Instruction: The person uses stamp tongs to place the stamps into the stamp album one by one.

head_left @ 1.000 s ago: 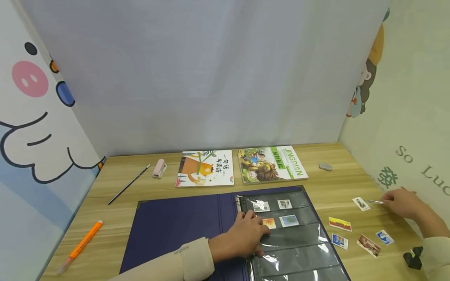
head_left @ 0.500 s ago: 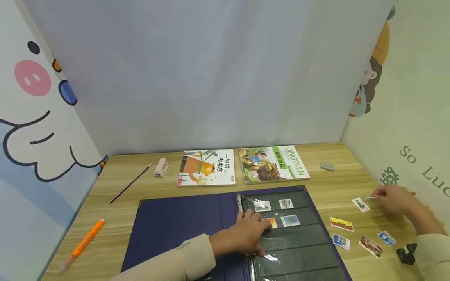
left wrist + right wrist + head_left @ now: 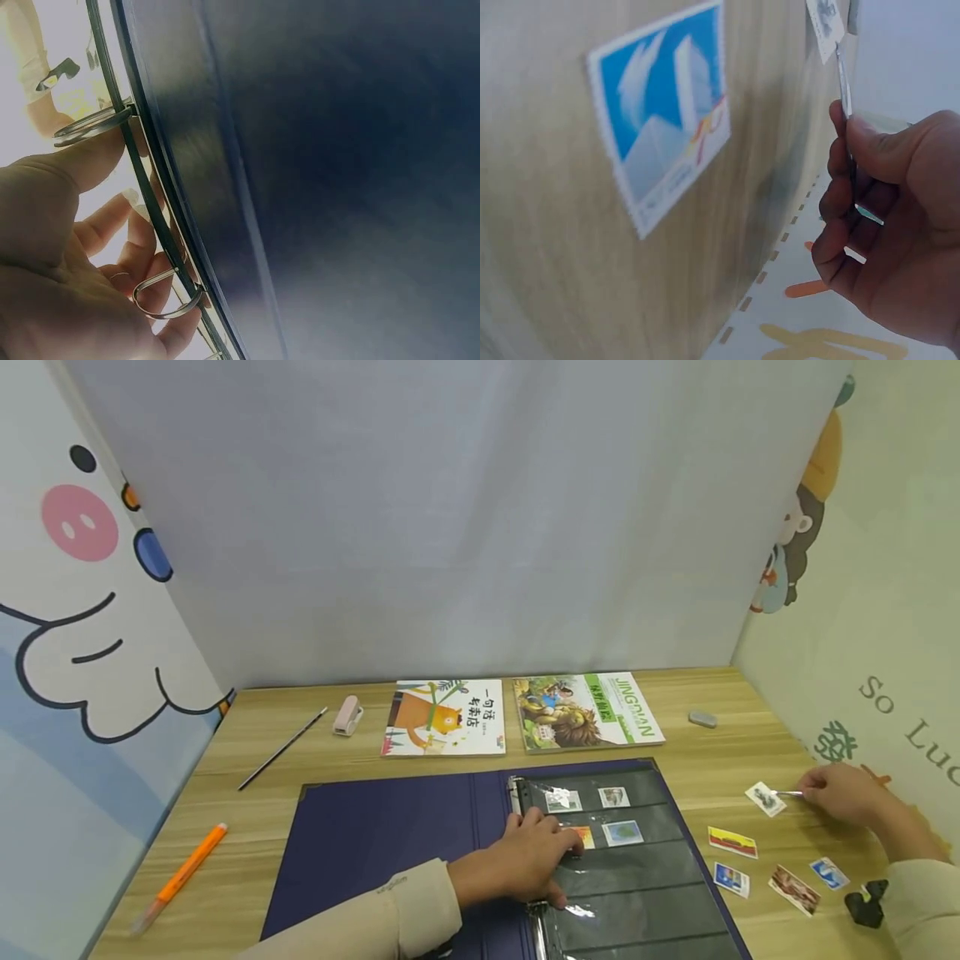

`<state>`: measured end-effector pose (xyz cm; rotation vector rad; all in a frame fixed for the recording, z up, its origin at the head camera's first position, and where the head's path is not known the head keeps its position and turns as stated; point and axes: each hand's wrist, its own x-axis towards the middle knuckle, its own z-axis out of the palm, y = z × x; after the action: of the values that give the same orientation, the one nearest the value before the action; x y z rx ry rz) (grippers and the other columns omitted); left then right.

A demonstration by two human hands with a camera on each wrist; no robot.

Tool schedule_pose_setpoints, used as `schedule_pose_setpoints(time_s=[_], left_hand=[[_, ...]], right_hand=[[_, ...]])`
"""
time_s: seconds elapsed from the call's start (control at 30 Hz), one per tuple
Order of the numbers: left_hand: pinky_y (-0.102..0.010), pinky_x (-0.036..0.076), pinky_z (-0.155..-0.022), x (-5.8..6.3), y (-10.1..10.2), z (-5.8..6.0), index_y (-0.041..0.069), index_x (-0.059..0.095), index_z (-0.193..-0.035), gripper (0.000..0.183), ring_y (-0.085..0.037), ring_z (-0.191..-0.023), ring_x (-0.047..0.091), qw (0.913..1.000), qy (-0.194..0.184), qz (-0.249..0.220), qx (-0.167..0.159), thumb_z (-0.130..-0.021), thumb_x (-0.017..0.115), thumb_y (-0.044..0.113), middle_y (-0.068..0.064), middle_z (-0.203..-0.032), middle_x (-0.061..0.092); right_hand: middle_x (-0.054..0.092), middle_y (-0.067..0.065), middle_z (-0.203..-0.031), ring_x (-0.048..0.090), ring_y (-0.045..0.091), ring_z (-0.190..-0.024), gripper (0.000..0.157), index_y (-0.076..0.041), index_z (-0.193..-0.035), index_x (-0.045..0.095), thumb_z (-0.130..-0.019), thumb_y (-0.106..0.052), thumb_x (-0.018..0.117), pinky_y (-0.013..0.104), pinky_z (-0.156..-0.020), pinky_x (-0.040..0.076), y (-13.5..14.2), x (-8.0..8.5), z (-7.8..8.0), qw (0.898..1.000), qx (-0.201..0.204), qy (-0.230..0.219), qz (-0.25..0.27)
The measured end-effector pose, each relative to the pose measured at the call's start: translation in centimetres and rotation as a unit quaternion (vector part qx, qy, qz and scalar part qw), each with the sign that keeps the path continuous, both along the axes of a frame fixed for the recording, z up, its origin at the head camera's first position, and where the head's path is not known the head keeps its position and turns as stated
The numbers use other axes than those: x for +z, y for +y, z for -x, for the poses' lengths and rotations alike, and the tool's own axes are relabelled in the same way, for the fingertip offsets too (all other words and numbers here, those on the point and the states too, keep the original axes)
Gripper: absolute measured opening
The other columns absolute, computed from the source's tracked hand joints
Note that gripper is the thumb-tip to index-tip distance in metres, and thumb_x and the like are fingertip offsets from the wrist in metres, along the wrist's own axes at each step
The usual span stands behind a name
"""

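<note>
My left hand rests on the black pocket page of an open navy stamp album, beside the metal rings. Its fingers partly cover an orange stamp; several other stamps sit in the upper pockets. On the right, my right hand pinches slim metal tweezers between thumb and fingers. The tweezer tips meet the edge of a white stamp with a dark picture; whether they grip it or only touch it, I cannot tell. A blue stamp looms large in the right wrist view.
Loose on the wood table lie a red-yellow stamp, a blue stamp and a brown stamp, near a small black object. Behind the album are two books, a grey eraser-like piece, a pink sharpener-like item, pencil and orange marker.
The tweezer tips have come to the white stamp's right edge, and that stamp has turned and slid slightly left. The left hand stays on the page. The head view has shifted a little.
</note>
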<state>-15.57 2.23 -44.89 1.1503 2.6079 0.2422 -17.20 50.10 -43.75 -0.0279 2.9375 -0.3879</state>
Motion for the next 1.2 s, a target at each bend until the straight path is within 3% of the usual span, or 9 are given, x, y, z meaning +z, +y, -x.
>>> schedule_pose_setpoints(time_s=[0.13,0.37,0.53,0.73,0.97,1.2], left_hand=[[-0.032,0.027,-0.077,-0.2,0.1,0.1,0.038,0.053,-0.122,0.062,-0.011,-0.097,0.037,1.0000,-0.003,-0.003,-0.001,-0.067,0.079,0.051,0.008,-0.115,0.055],[-0.033,0.029,-0.079,0.0,0.1,0.0,0.036,0.053,-0.121,0.062,-0.013,-0.097,0.039,0.9998,0.017,0.000,0.000,-0.066,0.079,0.052,0.007,-0.116,0.056],[-0.033,0.029,-0.079,0.0,0.0,-0.1,0.036,0.053,-0.121,0.063,-0.013,-0.096,0.038,0.9998,0.021,-0.001,0.002,-0.067,0.079,0.052,0.007,-0.115,0.056],[-0.032,0.028,-0.079,-0.2,0.1,-0.1,0.037,0.053,-0.120,0.062,-0.012,-0.095,0.037,0.9997,0.026,-0.004,0.001,-0.066,0.079,0.052,0.009,-0.113,0.056],[-0.032,0.027,-0.077,-0.4,0.3,0.0,0.038,0.052,-0.119,0.060,-0.013,-0.095,0.037,0.9997,0.022,0.001,-0.004,-0.067,0.079,0.052,0.008,-0.111,0.055],[-0.031,0.026,-0.075,-0.4,0.1,0.0,0.038,0.052,-0.118,0.060,-0.012,-0.094,0.037,0.9996,0.027,-0.005,-0.004,-0.067,0.079,0.052,0.009,-0.111,0.054]], right_hand=[[0.064,0.004,-0.080,0.048,0.014,-0.070,0.013,-0.005,-0.086,0.067,-0.089,-0.008,0.056,0.032,-0.064,0.037,-1.9,0.7,0.4,1.000,0.016,0.019,0.003],[0.059,-0.001,-0.075,0.042,0.006,-0.063,0.012,-0.007,-0.087,0.065,-0.092,-0.005,0.054,0.025,-0.059,0.035,-8.8,1.7,1.6,0.995,0.081,0.035,0.051],[0.056,-0.004,-0.071,0.041,0.004,-0.061,0.015,-0.011,-0.082,0.064,-0.090,-0.002,0.056,0.024,-0.058,0.035,-14.4,2.2,2.4,0.985,0.153,0.044,0.072],[0.059,-0.010,-0.073,0.045,0.002,-0.066,0.020,-0.017,-0.076,0.064,-0.087,-0.002,0.060,0.024,-0.062,0.039,-19.8,1.3,3.0,0.967,0.242,0.046,0.061],[0.054,-0.011,-0.071,0.045,0.001,-0.064,0.023,-0.020,-0.072,0.062,-0.087,-0.002,0.060,0.023,-0.061,0.039,-23.6,0.4,2.3,0.958,0.284,0.010,0.042],[0.054,-0.013,-0.065,0.044,0.000,-0.060,0.021,-0.019,-0.067,0.062,-0.076,-0.001,0.065,0.021,-0.059,0.039,-26.0,-0.1,1.1,0.942,0.333,0.009,0.045]])
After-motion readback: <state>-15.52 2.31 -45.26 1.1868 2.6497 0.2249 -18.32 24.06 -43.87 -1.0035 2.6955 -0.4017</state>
